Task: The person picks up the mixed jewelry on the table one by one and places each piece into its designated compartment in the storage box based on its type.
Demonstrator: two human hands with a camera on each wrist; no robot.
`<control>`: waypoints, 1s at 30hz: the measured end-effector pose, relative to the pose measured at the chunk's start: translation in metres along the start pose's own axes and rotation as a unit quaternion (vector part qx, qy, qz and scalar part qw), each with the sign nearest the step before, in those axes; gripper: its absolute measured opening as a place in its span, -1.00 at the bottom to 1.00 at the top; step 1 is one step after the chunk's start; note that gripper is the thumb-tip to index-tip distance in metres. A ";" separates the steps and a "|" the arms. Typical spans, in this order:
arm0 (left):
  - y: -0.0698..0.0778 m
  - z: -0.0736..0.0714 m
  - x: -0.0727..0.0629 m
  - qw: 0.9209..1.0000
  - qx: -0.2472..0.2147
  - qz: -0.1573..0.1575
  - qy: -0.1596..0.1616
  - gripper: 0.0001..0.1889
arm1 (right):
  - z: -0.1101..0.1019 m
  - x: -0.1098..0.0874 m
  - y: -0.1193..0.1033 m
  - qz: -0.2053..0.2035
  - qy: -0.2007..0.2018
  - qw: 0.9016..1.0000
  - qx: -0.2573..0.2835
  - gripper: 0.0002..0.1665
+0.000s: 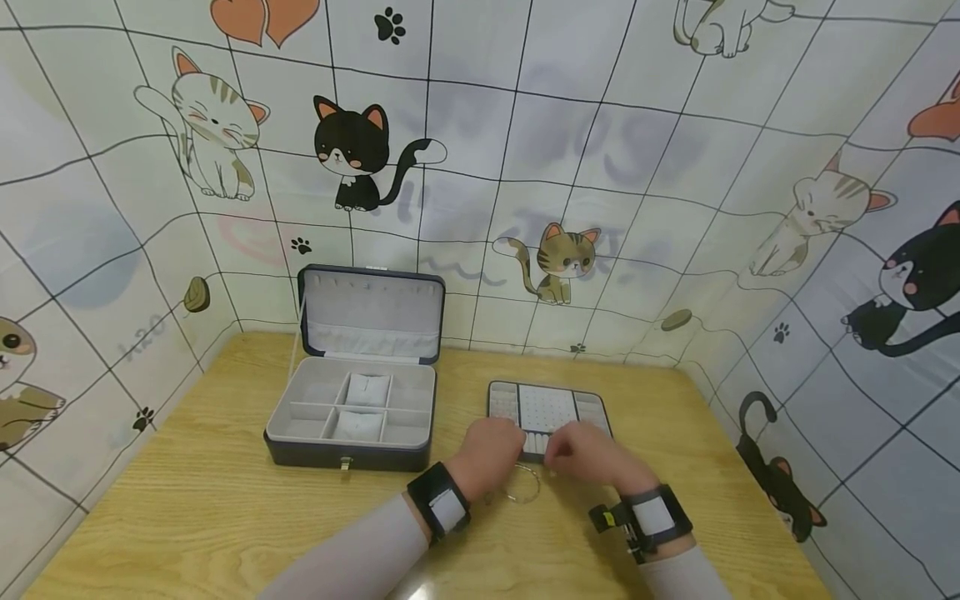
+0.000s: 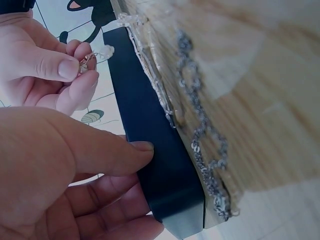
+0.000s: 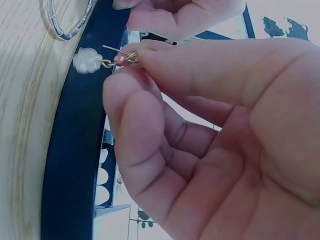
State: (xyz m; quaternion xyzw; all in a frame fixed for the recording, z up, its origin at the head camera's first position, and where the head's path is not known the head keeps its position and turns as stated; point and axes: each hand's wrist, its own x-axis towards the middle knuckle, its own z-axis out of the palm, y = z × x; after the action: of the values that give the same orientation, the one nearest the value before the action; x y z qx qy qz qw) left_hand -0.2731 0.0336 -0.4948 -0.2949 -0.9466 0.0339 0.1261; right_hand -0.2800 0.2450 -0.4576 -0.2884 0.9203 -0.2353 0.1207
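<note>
A flat jewelry tray (image 1: 549,408) with a dark rim and pale compartments lies right of centre on the table. My left hand (image 1: 491,454) holds its near left edge, the thumb (image 2: 135,155) against the dark front wall (image 2: 172,185) and the other fingers curled behind. Over the tray's near side, my right hand (image 1: 588,454) pinches an earring by its gold-coloured post end between thumb and forefinger. The earring's white flower (image 3: 87,60) dangles past the fingertips. In front of the tray lie a bangle (image 1: 525,483) and a grey chain bracelet (image 2: 200,115).
A dark jewelry box (image 1: 348,457) with its lid (image 1: 371,315) raised stands to the left. White cushions (image 1: 367,389) sit in its middle compartments. A cat-patterned cloth (image 1: 480,125) surrounds the wooden table (image 1: 187,500) at the back and sides.
</note>
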 end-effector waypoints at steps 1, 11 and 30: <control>0.000 0.000 0.000 1.000 0.000 -0.001 0.000 -0.96 | 0.000 0.000 0.001 0.005 0.001 1.000 0.002 -0.88; 0.001 -0.004 -0.001 1.000 0.004 -0.005 -0.008 -0.96 | 0.001 0.005 0.012 0.043 0.004 0.997 0.065 -0.89; 0.001 0.001 0.000 1.000 0.016 0.000 -0.001 -0.95 | -0.006 0.001 0.018 0.056 0.078 0.988 0.123 -0.95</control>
State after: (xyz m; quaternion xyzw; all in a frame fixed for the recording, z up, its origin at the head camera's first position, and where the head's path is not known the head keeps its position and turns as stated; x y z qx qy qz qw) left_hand -0.2729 0.0348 -0.4959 -0.2930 -0.9460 0.0492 0.1298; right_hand -0.2914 0.2591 -0.4616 -0.2003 0.9054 -0.3617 0.0960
